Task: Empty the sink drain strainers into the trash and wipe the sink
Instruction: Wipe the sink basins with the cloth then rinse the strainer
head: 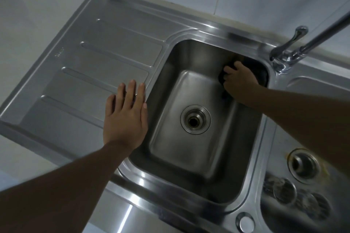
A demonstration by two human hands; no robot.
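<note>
K: Left forearm enters from bottom-left, closest to the lens. left hand (126,113) is flat, palm down, fingers straight and close together, holding nothing.

M: Resting on what?

K: On the drainboard (75,62), right at the rim of the main bowl (189,159). Thumb side sits over the bowl edge.

M: Drain?

K: drain opening (195,120) is mid-floor of the main bowl and shows a dark hole. It lies between the two hands, touching neither.

M: Right side?

K: Right arm comes in from the right edge and slopes down into the bowl's far right corner. right hand (239,81) has its fingers curled over a dark cloth (222,79), pressing it to the bowl wall just below the faucet (295,51).

M: Strainers?

K: The small bowl (269,212) at far right has its own drain fitting (304,164). round metal pieces (284,191) lie just beside that fitting, on the camera side. Too blurred to tell whether they are the strainers. They are well apart from both hands.
</note>
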